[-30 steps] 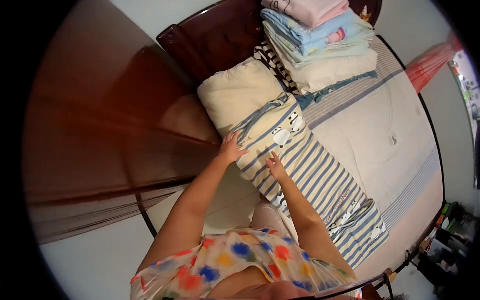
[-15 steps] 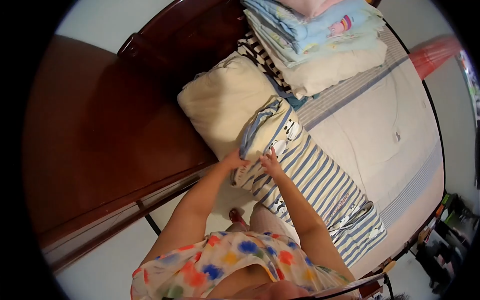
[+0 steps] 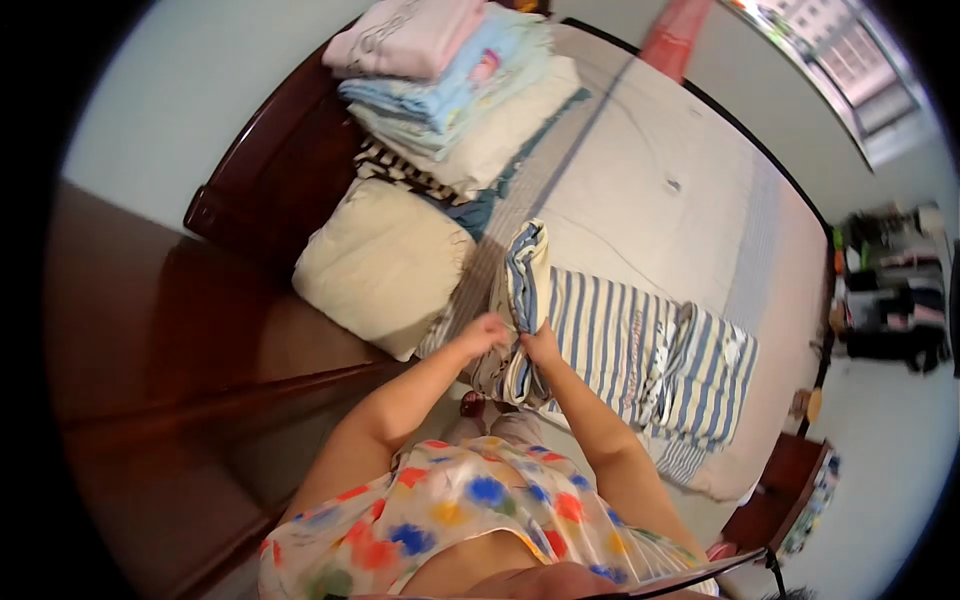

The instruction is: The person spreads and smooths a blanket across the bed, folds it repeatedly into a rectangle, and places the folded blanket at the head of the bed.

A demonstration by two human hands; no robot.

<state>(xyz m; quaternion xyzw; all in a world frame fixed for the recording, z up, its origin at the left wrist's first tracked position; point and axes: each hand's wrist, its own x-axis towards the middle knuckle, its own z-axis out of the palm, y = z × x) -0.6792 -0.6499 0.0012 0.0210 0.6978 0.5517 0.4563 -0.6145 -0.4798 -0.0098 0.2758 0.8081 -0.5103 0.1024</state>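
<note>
A blue-and-cream striped quilt (image 3: 610, 325) lies along the near side of the bed, its left end folded up into a thick standing fold (image 3: 527, 275). My right hand (image 3: 542, 346) is closed round the near part of that fold, thumb up along it. Just left of it, my left hand (image 3: 486, 336) is at the fold's other side, fingers curled and blurred; whether they grip the cloth does not show. Near the far end of the quilt is another folded part (image 3: 705, 370). A plump cream folded quilt (image 3: 385, 265) lies to the left of my hands.
Folded bedding, with a pink piece (image 3: 405, 38) on top, is stacked by the dark wooden headboard (image 3: 265, 165). A pale sheet (image 3: 660, 150) covers the bed. Brown wooden furniture (image 3: 130, 330) stands at left. Dark clothes (image 3: 895, 310) are at the far right.
The striped quilt's left end has been lifted and folded rightward, away from the cream quilt. My right hand has closed on the fold. The view has swung, showing more window.
</note>
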